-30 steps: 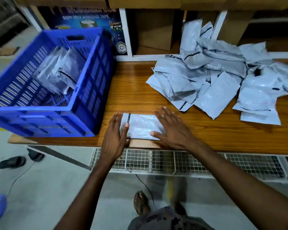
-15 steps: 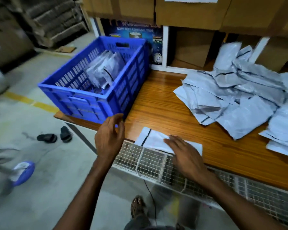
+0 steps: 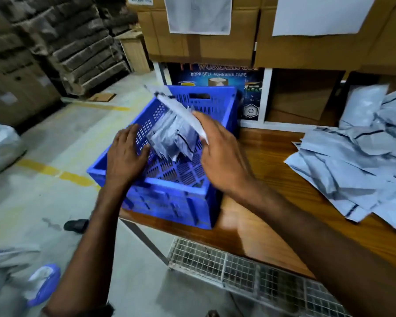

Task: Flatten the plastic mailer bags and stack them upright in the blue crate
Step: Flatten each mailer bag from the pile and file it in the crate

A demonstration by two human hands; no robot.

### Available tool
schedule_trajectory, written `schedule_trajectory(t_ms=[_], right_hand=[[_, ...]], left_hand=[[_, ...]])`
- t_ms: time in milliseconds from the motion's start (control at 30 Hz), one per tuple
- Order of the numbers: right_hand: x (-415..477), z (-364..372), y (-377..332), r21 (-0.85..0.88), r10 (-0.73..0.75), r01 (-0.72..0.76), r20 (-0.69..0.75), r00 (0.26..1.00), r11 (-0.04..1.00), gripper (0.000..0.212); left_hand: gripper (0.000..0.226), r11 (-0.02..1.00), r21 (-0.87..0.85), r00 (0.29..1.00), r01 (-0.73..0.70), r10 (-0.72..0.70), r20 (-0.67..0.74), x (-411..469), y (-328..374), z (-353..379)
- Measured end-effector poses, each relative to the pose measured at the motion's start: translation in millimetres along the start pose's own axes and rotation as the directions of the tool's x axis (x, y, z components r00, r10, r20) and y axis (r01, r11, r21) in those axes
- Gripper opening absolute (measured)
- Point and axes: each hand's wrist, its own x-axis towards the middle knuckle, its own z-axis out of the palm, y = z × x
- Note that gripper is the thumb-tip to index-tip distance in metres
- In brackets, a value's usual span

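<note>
The blue crate (image 3: 169, 193) stands on the left end of the wooden table (image 3: 256, 227). Inside it a bundle of grey mailer bags (image 3: 173, 143) leans upright toward the far left. My right hand (image 3: 222, 161) grips one flattened white mailer (image 3: 178, 110), held edge-on and slanting over the crate above the bundle. My left hand (image 3: 126, 154) is inside the crate with its fingers spread, the thumb touching the bundle's left side. A loose heap of mailers (image 3: 361, 154) lies on the table to the right.
Cardboard boxes (image 3: 261, 42) and a tape carton (image 3: 217, 76) stand on shelving behind the crate. A wire mesh rack (image 3: 249, 273) runs under the table's front edge. Stacked cartons (image 3: 62, 42), a sack (image 3: 0, 145) and a sandal (image 3: 76, 225) are on the floor to the left.
My right hand has picked the flattened mailer off the table edge and carried it left over the crate. My left hand moved into the crate against the bundle. The view swung left.
</note>
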Motion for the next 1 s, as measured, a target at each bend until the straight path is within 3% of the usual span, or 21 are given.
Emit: schedule_trajectory(t_ms=[100, 167, 267, 333, 467, 533, 633, 700, 800, 1000], right_hand=[[68.0, 41.1, -18.9, 0.247, 0.251, -0.254, 0.046, 0.967, 0.935, 0.055], [108.7, 75.1, -13.7, 0.352, 0.471, -0.460, 0.058, 0.880, 0.815, 0.045], [157.8, 136.4, 21.3, 0.444, 0.760, -0.659, -0.085, 0.644, 0.607, 0.035], [175.6, 165.6, 49.7, 0.476, 0.840, -0.700, -0.193, 0.507, 0.532, 0.044], [195.8, 200.5, 95.8, 0.456, 0.896, -0.772, -0.209, 0.391, 0.443, 0.052], [202.4, 211.3, 110.3, 0.368, 0.890, -0.810, -0.171, 0.423, 0.456, 0.058], [209.7, 230.0, 124.8, 0.227, 0.848, -0.830, 0.035, 0.529, 0.509, 0.070], [209.9, 236.3, 130.4, 0.231, 0.835, -0.832, 0.117, 0.538, 0.504, 0.070], [210.5, 239.7, 135.9, 0.243, 0.855, -0.838, 0.061, 0.516, 0.489, 0.065], [211.8, 239.3, 135.3, 0.271, 0.829, -0.832, 0.161, 0.535, 0.484, 0.068]], left_hand=[[0.073, 0.990, 0.075, 0.938, -0.116, 0.084, 0.336, 41.2, -31.1, 1.4], [0.076, 0.974, 0.089, 0.887, -0.210, 0.151, 0.437, 61.8, -41.7, 5.9], [0.073, 0.949, 0.072, 0.841, -0.308, 0.236, 0.487, 86.7, -59.7, 18.8], [0.072, 0.927, 0.071, 0.823, -0.368, 0.290, 0.488, 90.6, -67.9, 28.2], [0.071, 0.911, 0.105, 0.875, -0.398, 0.342, 0.343, 82.4, -74.9, 39.4], [0.070, 0.907, 0.152, 0.888, -0.394, 0.332, 0.319, 80.2, -76.6, 45.3], [0.071, 0.916, 0.195, 0.912, -0.350, 0.286, 0.296, 80.7, -77.6, 49.5], [0.071, 0.924, 0.203, 0.920, -0.325, 0.259, 0.293, 80.1, -75.5, 49.7], [0.073, 0.921, 0.209, 0.914, -0.328, 0.254, 0.316, 79.9, -74.0, 49.1], [0.075, 0.922, 0.214, 0.914, -0.323, 0.245, 0.324, 79.7, -73.9, 48.5]])
